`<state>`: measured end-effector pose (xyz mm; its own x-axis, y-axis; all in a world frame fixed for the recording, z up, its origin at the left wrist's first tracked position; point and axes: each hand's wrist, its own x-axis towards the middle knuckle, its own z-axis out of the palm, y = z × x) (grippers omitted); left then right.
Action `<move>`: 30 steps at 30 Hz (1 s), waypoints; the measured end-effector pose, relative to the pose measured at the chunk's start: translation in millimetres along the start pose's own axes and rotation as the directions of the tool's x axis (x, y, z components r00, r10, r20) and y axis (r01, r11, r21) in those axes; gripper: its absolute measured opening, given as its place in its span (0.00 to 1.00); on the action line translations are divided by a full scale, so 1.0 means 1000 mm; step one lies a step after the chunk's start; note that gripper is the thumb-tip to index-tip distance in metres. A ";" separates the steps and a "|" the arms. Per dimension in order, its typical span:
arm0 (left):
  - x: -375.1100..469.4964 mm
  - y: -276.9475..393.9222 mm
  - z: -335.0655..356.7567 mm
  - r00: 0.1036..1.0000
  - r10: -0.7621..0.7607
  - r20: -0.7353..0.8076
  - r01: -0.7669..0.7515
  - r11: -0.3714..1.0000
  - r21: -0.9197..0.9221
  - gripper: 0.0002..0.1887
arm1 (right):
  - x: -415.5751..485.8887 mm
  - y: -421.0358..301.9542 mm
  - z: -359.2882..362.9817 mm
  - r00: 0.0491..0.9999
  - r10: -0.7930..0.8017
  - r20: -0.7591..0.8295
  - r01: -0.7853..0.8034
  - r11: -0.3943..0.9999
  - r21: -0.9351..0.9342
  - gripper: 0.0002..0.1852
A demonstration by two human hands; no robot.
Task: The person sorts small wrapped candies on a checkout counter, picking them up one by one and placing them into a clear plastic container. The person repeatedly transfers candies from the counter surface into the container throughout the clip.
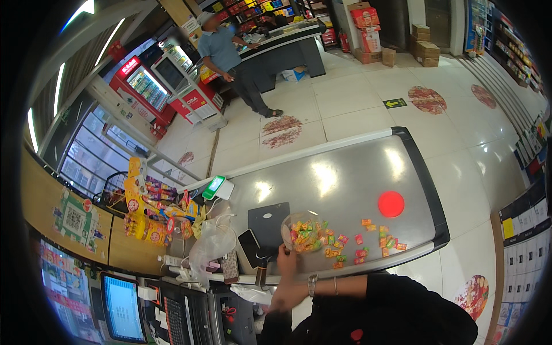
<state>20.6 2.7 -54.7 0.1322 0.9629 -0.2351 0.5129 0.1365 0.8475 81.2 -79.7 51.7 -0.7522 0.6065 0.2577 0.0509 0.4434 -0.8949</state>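
A round clear jar (302, 231) with several small wrapped candies (304, 230) inside stands at the near edge of a metal-topped checkout counter (297, 172). My left hand (286, 259) grips its near side, with fingertips at the wall. My right hand (290, 296), below a wrist with a watch and a bangle, overlaps my left forearm; it is blurred and its fingers are hard to make out. Loose candies (337, 245) lie scattered right of the jar. Farther right rests a round red lid (391, 204).
Left of the jar are a dark flat device (268, 222), a phone (249, 242), a plastic bag (210, 248), a payment terminal (218, 188) and packed snacks (151, 226). A monitor (123, 307) and keyboard (174, 317) sit lower left. Another person (224, 51) stands at a far counter (280, 60).
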 end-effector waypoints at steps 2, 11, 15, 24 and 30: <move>0.005 0.002 -0.002 0.980 -0.162 0.112 0.174 0.979 -0.105 0.23 | -0.006 0.021 -0.019 0.983 0.184 -0.006 -0.183 0.978 -0.099 0.13; -0.018 -0.036 0.019 0.952 0.306 -0.021 -0.277 0.887 0.369 0.31 | -0.056 0.065 -0.030 0.795 0.552 -0.251 -0.594 0.626 -0.505 0.12; -0.033 -0.042 0.015 0.858 0.483 -0.173 -0.395 0.837 0.377 0.35 | -0.063 0.068 -0.040 0.787 0.550 -0.279 -0.615 0.669 -0.418 0.14; -0.091 0.075 -0.027 0.631 0.775 0.031 -0.745 0.594 0.303 0.20 | -0.080 0.095 -0.040 0.838 0.532 0.117 -0.381 0.725 -0.574 0.16; -0.138 0.157 0.036 0.368 0.807 0.462 -0.890 0.450 -0.077 0.14 | -0.090 0.119 -0.038 0.855 0.490 0.172 -0.452 0.865 -0.217 0.13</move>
<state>113.6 -116.9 93.4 0.8544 0.3568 0.3778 0.0475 -0.7777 0.6269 179.7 -56.1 -64.2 -0.7308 0.6222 -0.2808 0.5269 0.2526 -0.8115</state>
